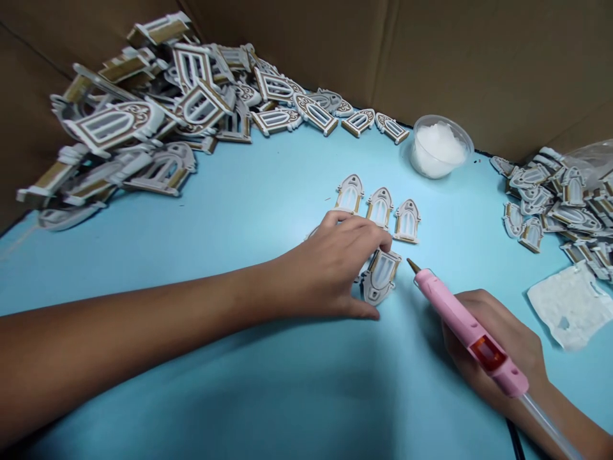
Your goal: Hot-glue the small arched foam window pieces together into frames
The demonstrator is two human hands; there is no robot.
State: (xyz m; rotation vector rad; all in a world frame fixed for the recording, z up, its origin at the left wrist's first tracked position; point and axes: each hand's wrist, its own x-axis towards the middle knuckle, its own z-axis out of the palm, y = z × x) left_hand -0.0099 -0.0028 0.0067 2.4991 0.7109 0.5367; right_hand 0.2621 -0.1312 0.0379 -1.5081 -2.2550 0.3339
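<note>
My left hand (340,262) reaches over several small arched window pieces in the middle of the blue table. Its fingers curl at the flat end of one grey and white piece (382,276), whose pointed end faces me, and the thumb lies below it. Behind the hand stand three more arched pieces in a row, the rightmost (407,222) fully visible. More pieces are partly hidden under the hand. My right hand (498,345) is wrapped round a pink glue gun (467,327), its brass tip pointing up and left, just right of the piece at my left hand.
A big heap of larger arched frames (119,124) fills the back left. A clear cup of white material (439,148) is at the back. Small pieces (575,217) are piled at the right, above a white crumpled sheet (569,306). Cardboard walls (479,70) stand behind.
</note>
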